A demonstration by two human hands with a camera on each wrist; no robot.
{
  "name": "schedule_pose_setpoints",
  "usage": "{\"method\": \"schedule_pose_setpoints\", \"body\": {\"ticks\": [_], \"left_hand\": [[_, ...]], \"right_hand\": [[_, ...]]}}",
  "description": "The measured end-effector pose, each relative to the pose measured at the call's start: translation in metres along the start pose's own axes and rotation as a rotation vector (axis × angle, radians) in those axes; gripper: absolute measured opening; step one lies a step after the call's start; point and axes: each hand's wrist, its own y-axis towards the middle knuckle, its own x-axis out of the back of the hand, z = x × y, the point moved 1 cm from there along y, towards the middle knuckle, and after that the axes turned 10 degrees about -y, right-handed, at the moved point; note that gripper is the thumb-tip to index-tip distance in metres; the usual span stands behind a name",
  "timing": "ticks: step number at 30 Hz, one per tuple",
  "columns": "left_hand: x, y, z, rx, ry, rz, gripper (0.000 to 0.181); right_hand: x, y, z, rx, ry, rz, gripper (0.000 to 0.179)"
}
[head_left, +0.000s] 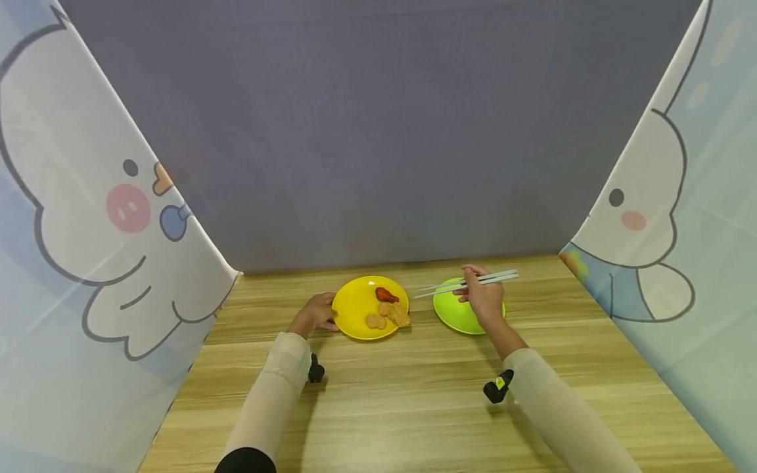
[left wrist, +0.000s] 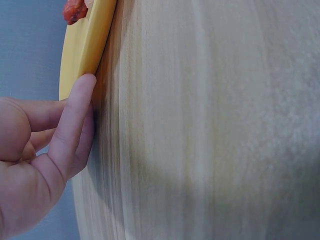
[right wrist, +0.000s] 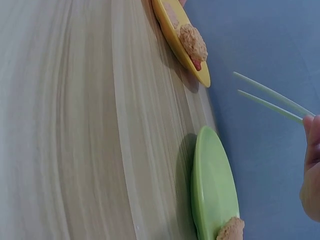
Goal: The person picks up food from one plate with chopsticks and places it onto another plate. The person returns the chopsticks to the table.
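At its left rim, a yellow plate (head_left: 353,310) is held by my left hand (head_left: 317,311), thumb and fingers against the edge. On the plate lie a reddish drumstick (head_left: 387,295) and several breaded nuggets (head_left: 399,315). My right hand (head_left: 486,301) grips a pair of pale chopsticks (head_left: 493,277) over a green plate (head_left: 464,320). Their tips are slightly apart, point toward the yellow plate and hold nothing. The right wrist view shows a breaded piece (right wrist: 231,229) on the green plate, which my hand hides in the head view.
Both plates stand on a wood-grain table (head_left: 402,401), near its back edge. Behind it rises a grey panel (head_left: 378,131). Cartoon-printed cloths (head_left: 77,263) flank the table on both sides.
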Motion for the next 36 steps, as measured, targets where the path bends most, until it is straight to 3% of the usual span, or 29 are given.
{"method": "schedule_pose_setpoints", "body": {"ticks": [4, 13, 25, 36], "left_hand": [[0.000, 0.002, 0.000, 0.008, -0.004, -0.002, 0.064], [0.000, 0.001, 0.000, 0.010, -0.005, 0.003, 0.065], [0.001, 0.002, 0.000, 0.009, -0.001, 0.000, 0.065], [0.001, 0.001, 0.000, 0.008, -0.012, 0.008, 0.065]], "right_hand": [[0.006, 0.001, 0.003, 0.018, -0.014, -0.010, 0.025], [0.020, 0.011, -0.015, -0.017, -0.002, -0.058, 0.024], [0.040, 0.002, 0.009, 0.004, 0.038, -0.062, 0.017], [0.060, 0.003, 0.004, -0.007, 0.081, -0.096, 0.013]]}}
